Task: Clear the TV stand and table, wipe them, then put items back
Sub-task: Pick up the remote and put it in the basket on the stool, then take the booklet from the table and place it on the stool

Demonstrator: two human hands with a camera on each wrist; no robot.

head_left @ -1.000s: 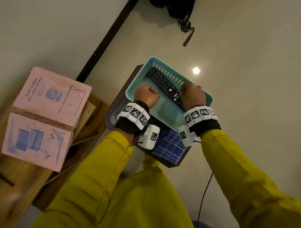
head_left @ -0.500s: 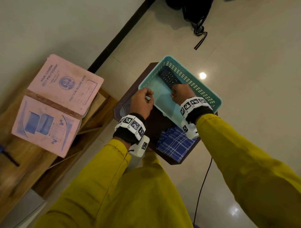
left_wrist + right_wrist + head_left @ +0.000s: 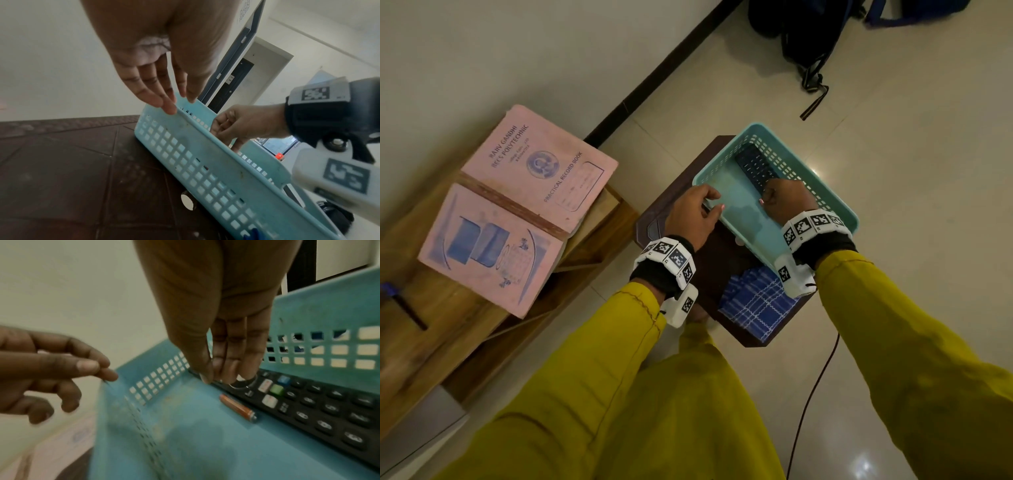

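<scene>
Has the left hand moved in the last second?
Yes. The left hand has drawn back from over the inside of the basket to its left rim, which it now pinches.

One teal basket (image 3: 828,192) sits on one dark worktop (image 3: 674,202). Inside it lie one black remote (image 3: 320,408) and one orange battery (image 3: 238,408). One blue checked cloth (image 3: 756,305) lies at the worktop's 6 o'clock edge. Two pink record books (image 3: 541,168) lie at 9 o'clock on one wooden stand (image 3: 421,342). Two hands (image 3: 688,216) are in view.
</scene>
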